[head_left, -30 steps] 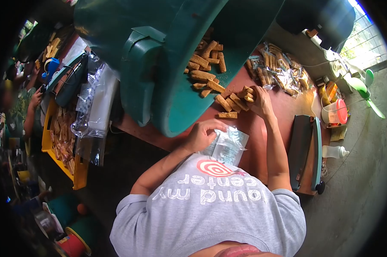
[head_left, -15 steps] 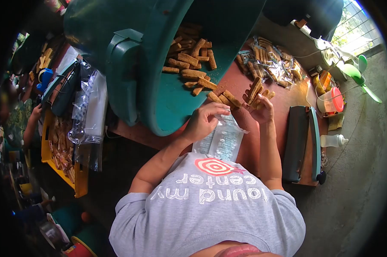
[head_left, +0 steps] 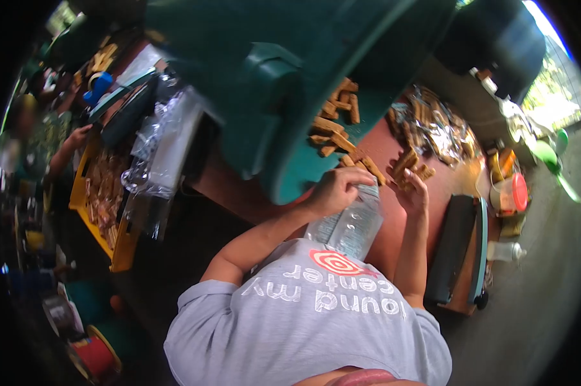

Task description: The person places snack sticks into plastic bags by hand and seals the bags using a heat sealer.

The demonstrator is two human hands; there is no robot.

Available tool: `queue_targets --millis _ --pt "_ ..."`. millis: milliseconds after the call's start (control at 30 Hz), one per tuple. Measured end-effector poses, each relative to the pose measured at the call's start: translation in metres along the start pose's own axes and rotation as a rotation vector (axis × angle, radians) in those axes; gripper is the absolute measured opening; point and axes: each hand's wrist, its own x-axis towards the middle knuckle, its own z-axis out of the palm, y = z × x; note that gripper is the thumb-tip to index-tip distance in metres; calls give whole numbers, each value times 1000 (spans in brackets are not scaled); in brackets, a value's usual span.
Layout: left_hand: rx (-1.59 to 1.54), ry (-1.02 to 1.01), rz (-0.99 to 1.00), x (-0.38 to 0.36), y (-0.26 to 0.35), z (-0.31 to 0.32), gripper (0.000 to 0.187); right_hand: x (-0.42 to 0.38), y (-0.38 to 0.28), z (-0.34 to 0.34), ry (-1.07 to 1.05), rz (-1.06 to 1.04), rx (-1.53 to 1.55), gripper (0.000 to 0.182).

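Observation:
My left hand (head_left: 336, 192) is closed on the open end of a clear plastic bag (head_left: 354, 226) with pale printing, which hangs in front of my shirt. To its right, my right hand (head_left: 414, 195) has its fingers wrapped round several brown breadsticks (head_left: 404, 165). These are just above and right of the bag's mouth, apart from it. More loose breadsticks (head_left: 332, 128) spill from a big green tub (head_left: 290, 174) lying on its side, and a few lie by my left fingertips.
Filled clear packs (head_left: 432, 119) are heaped on the red table (head_left: 393, 225). A bag sealer (head_left: 459, 248) stands at right, near a red-lidded tub (head_left: 510, 193) and a green fan (head_left: 546, 153). At left are plastic sheets (head_left: 168, 148), a yellow crate (head_left: 124, 251) of packs and another person's hand (head_left: 78, 136).
The whole view has shifted, so most things appear farther right and the picture is blurrier. My hands keep their holds on the bag and the breadsticks.

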Motion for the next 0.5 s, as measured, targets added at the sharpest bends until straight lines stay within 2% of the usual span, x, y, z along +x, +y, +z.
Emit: queue_targets --millis 67,133,200,267,333,400,500 --pt "33 18 -8 4 -2 2 33 -3 -15 20 175 18 -464 53" --pt "56 21 -3 6 -8 4 28 -8 -25 28 159 35 -835 52" --pt "141 -58 -110 11 -3 4 26 -18 -27 58 -8 -283 -958 56" --pt "144 -21 -120 11 1 9 26 -37 -51 102 -72 -375 -1650 61" --pt "163 -12 -71 13 -4 16 28 -45 -56 119 -87 -218 -1695 61" --pt "117 -9 -9 15 -7 22 29 -48 -54 119 -175 -298 -1822 59" --pt "140 -29 -3 16 -2 22 27 -58 -61 137 -191 -284 -1963 57"
